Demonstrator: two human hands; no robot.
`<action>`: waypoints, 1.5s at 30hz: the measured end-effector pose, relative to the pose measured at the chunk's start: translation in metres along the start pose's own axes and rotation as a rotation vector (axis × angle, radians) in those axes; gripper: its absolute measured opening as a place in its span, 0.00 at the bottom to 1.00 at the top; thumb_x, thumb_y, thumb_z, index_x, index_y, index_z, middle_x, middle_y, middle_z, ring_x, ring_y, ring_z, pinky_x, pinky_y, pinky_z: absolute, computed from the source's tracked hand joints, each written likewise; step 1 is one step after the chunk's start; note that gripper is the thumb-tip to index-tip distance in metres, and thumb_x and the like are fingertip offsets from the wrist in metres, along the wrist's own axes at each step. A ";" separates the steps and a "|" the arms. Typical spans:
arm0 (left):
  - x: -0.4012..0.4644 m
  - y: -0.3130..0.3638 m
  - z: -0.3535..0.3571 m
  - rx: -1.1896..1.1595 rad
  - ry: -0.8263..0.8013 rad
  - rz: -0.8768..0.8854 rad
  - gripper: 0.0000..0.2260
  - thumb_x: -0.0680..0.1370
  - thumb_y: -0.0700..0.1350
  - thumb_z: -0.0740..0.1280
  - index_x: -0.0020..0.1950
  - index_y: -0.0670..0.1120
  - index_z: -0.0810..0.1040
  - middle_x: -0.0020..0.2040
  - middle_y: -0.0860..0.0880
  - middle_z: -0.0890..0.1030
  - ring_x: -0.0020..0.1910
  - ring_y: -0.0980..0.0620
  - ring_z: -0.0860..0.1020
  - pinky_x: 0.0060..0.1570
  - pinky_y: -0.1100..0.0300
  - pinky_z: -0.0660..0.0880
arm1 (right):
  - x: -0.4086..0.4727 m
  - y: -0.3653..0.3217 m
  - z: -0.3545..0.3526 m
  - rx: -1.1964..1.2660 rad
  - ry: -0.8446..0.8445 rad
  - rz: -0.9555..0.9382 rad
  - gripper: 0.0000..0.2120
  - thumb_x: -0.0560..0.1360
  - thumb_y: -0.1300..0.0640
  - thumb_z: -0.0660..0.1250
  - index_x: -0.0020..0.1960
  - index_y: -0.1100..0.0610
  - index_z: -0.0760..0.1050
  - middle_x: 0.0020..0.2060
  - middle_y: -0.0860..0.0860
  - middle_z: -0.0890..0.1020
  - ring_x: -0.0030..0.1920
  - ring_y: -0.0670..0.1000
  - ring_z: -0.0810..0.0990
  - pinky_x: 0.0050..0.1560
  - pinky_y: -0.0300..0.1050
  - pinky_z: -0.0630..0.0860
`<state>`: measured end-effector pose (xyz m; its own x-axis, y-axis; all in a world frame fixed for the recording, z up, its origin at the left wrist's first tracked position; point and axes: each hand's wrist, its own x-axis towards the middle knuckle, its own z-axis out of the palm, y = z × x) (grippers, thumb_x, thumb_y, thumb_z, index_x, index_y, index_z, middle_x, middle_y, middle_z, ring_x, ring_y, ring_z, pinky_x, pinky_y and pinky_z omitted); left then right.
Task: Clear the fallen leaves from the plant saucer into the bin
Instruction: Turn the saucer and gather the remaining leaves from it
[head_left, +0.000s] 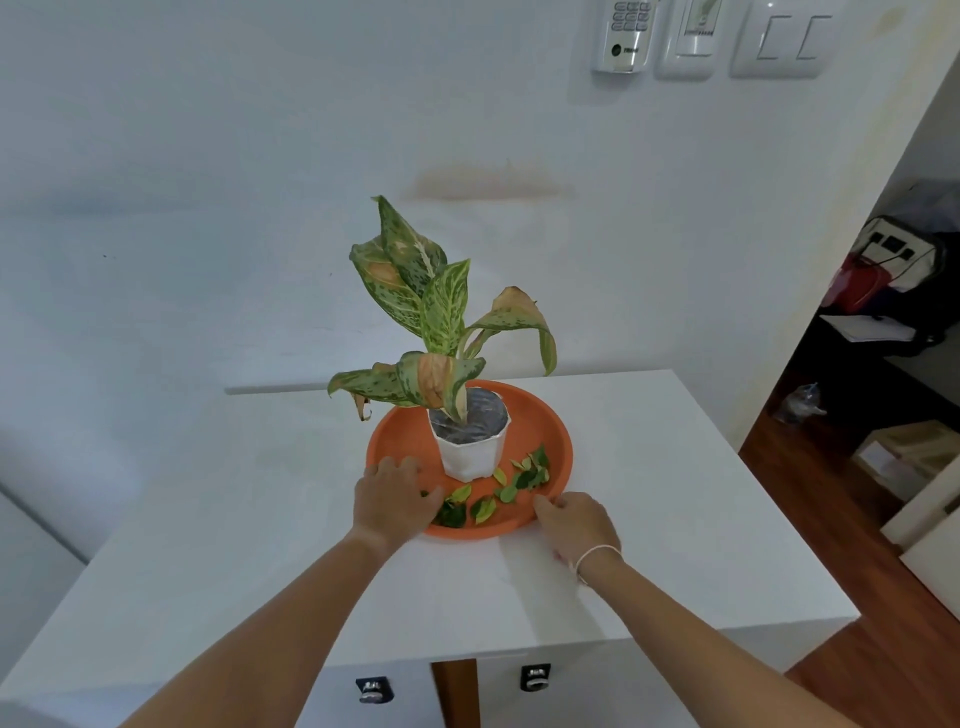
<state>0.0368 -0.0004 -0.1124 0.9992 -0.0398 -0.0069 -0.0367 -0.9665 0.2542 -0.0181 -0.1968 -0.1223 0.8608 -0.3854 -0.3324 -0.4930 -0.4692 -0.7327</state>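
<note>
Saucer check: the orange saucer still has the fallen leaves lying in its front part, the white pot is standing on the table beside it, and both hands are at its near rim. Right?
Not quite. The head view shows the white pot standing inside the orange saucer, not beside it. The fallen leaves do lie in front, with the left hand and right hand at the near rim.

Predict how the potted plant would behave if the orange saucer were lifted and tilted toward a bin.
The potted plant would probably tip: its leaves rise tall over a narrow white pot. It stands loose in the saucer, so it may slide. The fallen leaves look light and would likely spill first.
</note>
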 end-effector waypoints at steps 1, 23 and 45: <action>0.000 0.001 0.001 0.065 -0.009 0.031 0.21 0.75 0.57 0.61 0.63 0.46 0.73 0.59 0.44 0.76 0.60 0.43 0.73 0.59 0.53 0.70 | -0.001 -0.001 -0.005 -0.175 0.051 -0.080 0.19 0.75 0.47 0.59 0.28 0.53 0.65 0.26 0.49 0.72 0.28 0.50 0.71 0.28 0.39 0.65; -0.006 -0.002 0.006 0.127 -0.249 0.294 0.21 0.79 0.60 0.52 0.71 0.57 0.67 0.64 0.46 0.73 0.63 0.45 0.70 0.67 0.51 0.67 | 0.029 -0.024 0.001 -0.883 -0.227 -0.643 0.22 0.82 0.47 0.45 0.70 0.50 0.68 0.74 0.47 0.66 0.77 0.51 0.56 0.76 0.55 0.48; 0.008 0.005 0.010 -0.177 -0.270 0.137 0.28 0.66 0.60 0.73 0.62 0.50 0.75 0.60 0.49 0.73 0.59 0.48 0.75 0.58 0.55 0.76 | 0.038 -0.022 -0.007 -0.653 -0.086 -0.583 0.22 0.72 0.45 0.67 0.62 0.54 0.72 0.62 0.51 0.75 0.61 0.55 0.73 0.62 0.47 0.71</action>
<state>0.0439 -0.0079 -0.1208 0.9439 -0.2544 -0.2105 -0.1429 -0.8894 0.4342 0.0247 -0.2067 -0.1142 0.9915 0.1067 -0.0744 0.0774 -0.9436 -0.3220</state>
